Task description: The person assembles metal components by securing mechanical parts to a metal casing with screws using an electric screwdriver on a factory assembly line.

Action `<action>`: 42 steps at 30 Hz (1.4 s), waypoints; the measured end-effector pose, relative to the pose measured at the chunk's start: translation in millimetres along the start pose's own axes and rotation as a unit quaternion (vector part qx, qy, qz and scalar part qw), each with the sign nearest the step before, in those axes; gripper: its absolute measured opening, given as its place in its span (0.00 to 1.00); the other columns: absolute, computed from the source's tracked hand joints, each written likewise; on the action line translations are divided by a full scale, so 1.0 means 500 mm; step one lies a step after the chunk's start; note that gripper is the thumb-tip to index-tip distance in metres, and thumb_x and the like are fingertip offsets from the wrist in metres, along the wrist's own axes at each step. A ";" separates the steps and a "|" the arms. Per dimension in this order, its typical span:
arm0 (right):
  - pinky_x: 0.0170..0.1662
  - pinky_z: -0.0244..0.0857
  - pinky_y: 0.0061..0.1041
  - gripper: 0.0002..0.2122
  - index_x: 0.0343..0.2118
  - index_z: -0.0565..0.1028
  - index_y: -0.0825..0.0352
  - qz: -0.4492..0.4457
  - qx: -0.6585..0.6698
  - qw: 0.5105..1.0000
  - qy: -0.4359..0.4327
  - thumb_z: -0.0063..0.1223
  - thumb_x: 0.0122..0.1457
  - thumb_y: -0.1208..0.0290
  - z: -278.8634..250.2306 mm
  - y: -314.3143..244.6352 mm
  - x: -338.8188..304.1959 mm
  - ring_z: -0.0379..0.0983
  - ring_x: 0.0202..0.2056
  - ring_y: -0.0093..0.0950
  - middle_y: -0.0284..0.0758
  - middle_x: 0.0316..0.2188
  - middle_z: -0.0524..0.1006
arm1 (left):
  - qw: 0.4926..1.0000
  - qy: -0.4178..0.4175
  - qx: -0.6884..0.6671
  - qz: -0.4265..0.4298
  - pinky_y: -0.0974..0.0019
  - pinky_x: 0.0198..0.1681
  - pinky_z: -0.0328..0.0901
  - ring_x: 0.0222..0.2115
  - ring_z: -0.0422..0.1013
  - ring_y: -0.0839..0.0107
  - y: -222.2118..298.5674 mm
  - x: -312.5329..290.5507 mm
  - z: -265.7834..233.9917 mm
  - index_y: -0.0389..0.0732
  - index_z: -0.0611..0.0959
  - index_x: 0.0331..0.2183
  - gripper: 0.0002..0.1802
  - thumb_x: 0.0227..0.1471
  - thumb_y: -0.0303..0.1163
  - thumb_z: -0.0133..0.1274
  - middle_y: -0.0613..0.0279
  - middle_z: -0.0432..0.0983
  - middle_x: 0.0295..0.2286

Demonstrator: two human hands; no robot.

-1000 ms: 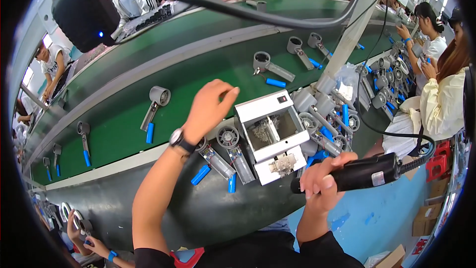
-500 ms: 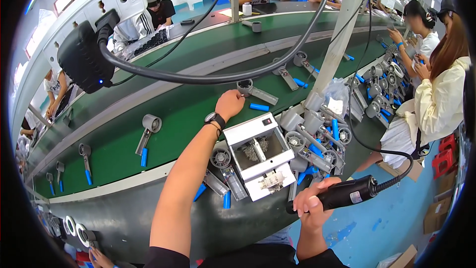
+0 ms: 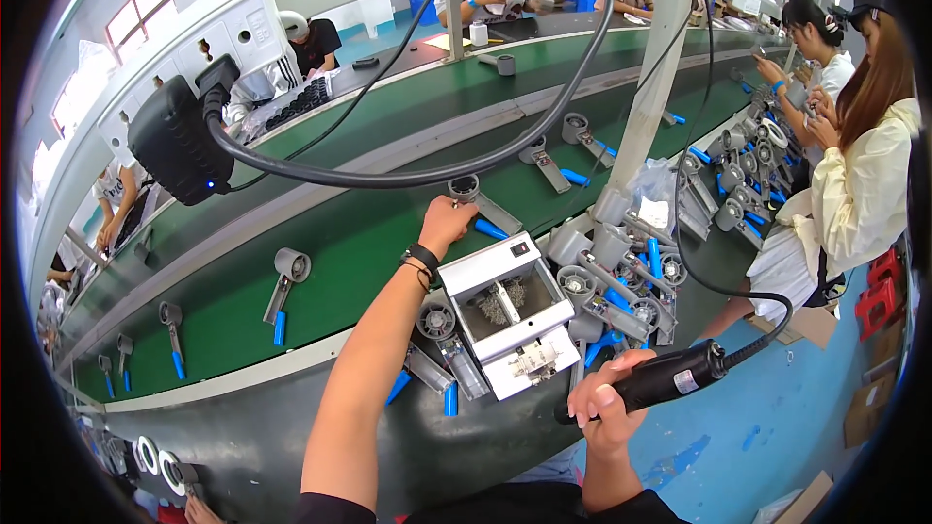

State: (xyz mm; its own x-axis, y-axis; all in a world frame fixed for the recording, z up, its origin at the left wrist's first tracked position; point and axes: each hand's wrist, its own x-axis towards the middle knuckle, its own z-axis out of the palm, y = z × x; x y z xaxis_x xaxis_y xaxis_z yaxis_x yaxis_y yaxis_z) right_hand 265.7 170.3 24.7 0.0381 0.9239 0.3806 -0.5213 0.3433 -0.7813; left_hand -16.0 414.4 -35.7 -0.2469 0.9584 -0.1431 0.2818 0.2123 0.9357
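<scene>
My left hand point(image 3: 448, 223) reaches over the green conveyor belt, fingers closed at the edge of a grey handheld fan body point(image 3: 498, 215) lying there. One blue cylindrical cell point(image 3: 490, 229) rests beside that fan's handle. In my right hand point(image 3: 610, 406) is a black electric screwdriver point(image 3: 672, 377), held nearly level, its cable rising from the back end. Between my arms stands a white screw feeder point(image 3: 488, 267), with a heap of small screws point(image 3: 503, 303) in its open well. Grey fan bodies point(image 3: 449, 340) with blue cells lie against its left side.
A large pile of grey fan bodies point(image 3: 612, 247) crowds the feeder's right side. More fan bodies point(image 3: 291, 265) are spaced along the belt point(image 3: 233, 306). A thick black cable point(image 3: 408, 177) loops overhead from a black adapter point(image 3: 180, 141). A white post point(image 3: 652, 87) rises behind the pile. Co-workers point(image 3: 854, 155) sit right.
The whole view has shifted slightly, moving most things a little down in the picture. My left hand stays at the same fan body, and my right hand keeps the screwdriver.
</scene>
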 end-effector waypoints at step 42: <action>0.28 0.68 0.21 0.22 0.54 0.64 0.73 0.251 0.109 0.931 -0.243 0.55 0.58 0.76 0.190 0.114 -0.035 0.72 0.24 0.20 0.41 0.37 0.75 | 0.962 0.160 -0.125 0.180 0.68 0.34 0.67 0.28 0.70 0.72 0.092 -0.570 -0.193 0.36 0.69 0.42 0.11 0.66 0.32 0.36 0.61 0.70 0.27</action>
State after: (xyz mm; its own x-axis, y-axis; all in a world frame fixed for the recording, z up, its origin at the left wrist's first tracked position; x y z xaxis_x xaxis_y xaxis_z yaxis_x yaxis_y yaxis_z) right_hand 154.3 157.5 20.7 -0.6197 0.7549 0.2147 -0.5315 -0.2025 -0.8225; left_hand -22.1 132.7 79.3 -0.4595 0.8449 0.2739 0.1805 -0.2132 0.9602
